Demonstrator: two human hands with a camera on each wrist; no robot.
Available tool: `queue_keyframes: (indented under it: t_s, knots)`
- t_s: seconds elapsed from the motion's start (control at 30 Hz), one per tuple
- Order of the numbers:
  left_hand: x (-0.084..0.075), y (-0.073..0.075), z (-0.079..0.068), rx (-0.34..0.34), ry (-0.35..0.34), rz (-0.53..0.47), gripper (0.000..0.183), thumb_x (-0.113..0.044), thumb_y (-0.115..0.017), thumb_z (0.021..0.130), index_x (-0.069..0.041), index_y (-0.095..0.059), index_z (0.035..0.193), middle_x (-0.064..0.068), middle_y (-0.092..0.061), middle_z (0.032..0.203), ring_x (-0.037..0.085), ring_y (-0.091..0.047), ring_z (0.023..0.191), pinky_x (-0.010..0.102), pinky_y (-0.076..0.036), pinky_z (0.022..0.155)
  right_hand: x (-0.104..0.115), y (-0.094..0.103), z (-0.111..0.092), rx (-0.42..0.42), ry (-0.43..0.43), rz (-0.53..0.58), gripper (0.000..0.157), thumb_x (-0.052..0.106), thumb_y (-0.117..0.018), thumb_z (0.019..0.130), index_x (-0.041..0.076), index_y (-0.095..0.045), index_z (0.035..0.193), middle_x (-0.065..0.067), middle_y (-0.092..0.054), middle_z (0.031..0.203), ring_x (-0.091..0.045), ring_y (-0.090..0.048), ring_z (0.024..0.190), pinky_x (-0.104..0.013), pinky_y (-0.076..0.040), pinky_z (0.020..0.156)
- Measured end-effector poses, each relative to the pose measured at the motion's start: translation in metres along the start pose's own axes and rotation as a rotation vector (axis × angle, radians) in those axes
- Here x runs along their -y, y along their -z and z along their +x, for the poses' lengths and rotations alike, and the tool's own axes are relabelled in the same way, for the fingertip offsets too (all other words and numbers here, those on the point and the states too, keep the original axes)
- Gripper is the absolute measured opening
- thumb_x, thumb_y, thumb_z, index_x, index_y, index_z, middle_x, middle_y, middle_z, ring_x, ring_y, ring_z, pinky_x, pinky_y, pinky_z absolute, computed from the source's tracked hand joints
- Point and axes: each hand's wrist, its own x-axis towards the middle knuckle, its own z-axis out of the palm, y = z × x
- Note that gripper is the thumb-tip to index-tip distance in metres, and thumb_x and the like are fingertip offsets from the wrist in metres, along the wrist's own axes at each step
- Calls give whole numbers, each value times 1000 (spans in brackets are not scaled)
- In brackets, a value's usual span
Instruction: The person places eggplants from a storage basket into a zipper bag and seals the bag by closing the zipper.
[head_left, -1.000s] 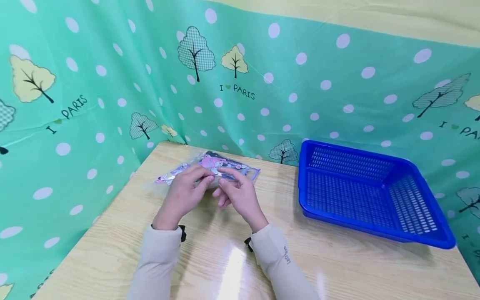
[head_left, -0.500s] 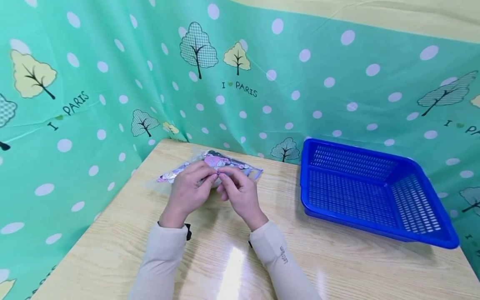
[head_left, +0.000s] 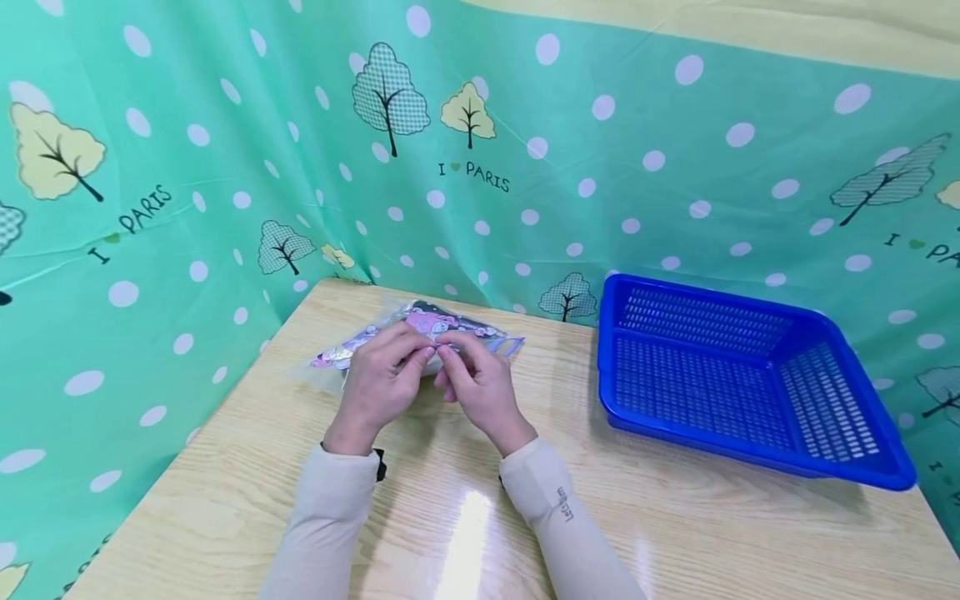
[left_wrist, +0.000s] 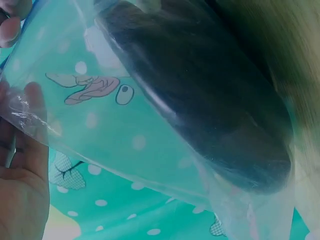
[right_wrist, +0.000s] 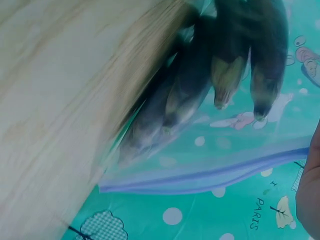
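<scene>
A clear zip bag [head_left: 431, 321] with pink and purple cartoon print lies toward the back left of the table. Dark, long eggplants [right_wrist: 192, 82] show through its plastic, several of them side by side in the right wrist view. One eggplant [left_wrist: 200, 95] fills much of the left wrist view. My left hand [head_left: 378, 383] and right hand [head_left: 483, 392] both pinch the bag's near edge, fingertips almost meeting at its middle. A purple zip strip [right_wrist: 210, 175] runs along the opening toward the right hand. The pinched stretch is mostly hidden by the fingers.
To the right on the wooden table [head_left: 247, 500] stands a blue perforated plastic basket [head_left: 750, 454]. A green dotted cloth [head_left: 465, 242] with printed trees hangs behind the table and along its left side.
My two hands have drawn closer together, the left shifting slightly right, and the right index finger has bent in to a pinch. Bag and basket stay in place.
</scene>
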Motion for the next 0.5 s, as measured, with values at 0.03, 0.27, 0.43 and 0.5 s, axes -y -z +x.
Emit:
queue_keyframes:
  t_s: [0.03,0.27,0.43,0.5]
  knots:
    - [1,0,-1,-1,1,-2,8,8,-72,83,1,-73,86,7,-66,84,17,-59,71,30,-50,61,-1,0,0,7,3,-15,14,10,-57,104,5,-63,115,-11,-65,64,-19,-57,45,-28,-49,43]
    - [4,0,-3,-34,34,-50,11,11,-70,83,2,-73,88,7,-68,88,17,-60,72,19,-46,67,-4,1,-2,51,-64,-50,15,12,-53,106,6,-61,117,-6,-63,61,-27,-58,43,-29,-49,43]
    - [5,0,-2,-68,59,-98,12,11,-69,85,0,-73,89,6,-68,88,17,-59,71,18,-45,68,-3,4,-3,65,-161,-21,18,19,-53,106,8,-61,118,-4,-64,61,-26,-60,43,-33,-53,44]
    - [5,0,-1,-82,72,-114,12,11,-68,85,0,-73,88,6,-69,89,18,-60,73,19,-46,69,-3,4,-3,62,-178,-18,18,20,-53,106,9,-61,118,-4,-63,60,-26,-59,41,-34,-52,42]
